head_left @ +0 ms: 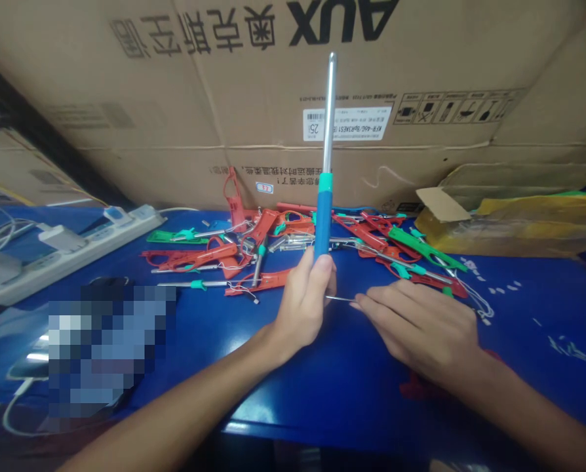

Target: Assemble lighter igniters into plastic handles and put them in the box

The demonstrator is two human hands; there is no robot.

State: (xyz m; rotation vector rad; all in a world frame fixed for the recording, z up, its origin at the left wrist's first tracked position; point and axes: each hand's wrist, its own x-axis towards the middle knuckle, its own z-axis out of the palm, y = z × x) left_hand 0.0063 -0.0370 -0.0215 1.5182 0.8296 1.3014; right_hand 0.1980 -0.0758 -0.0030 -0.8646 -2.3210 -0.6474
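Observation:
My left hand (303, 298) is closed around the blue handle of a long-nosed lighter (325, 216), held upright above the table. The lighter has a teal collar and a long silver tube pointing up. Close by on the right, my right hand (421, 321) pinches a thin metal rod (341, 299). The rod's other end reaches the lower part of my left hand, and whether it touches the lighter is hidden. Behind both hands lie red lighter shells (268, 280), a green shell (428, 249), silver tubes and white wires in a loose heap.
A large cardboard box (253, 105) stands behind the blue table (214, 373). On the left are a white power strip (77, 252) with plugs and a pixelated dark object (111, 347). A taped open carton (519, 226) sits at the back right, with small white bits (568, 347) nearer.

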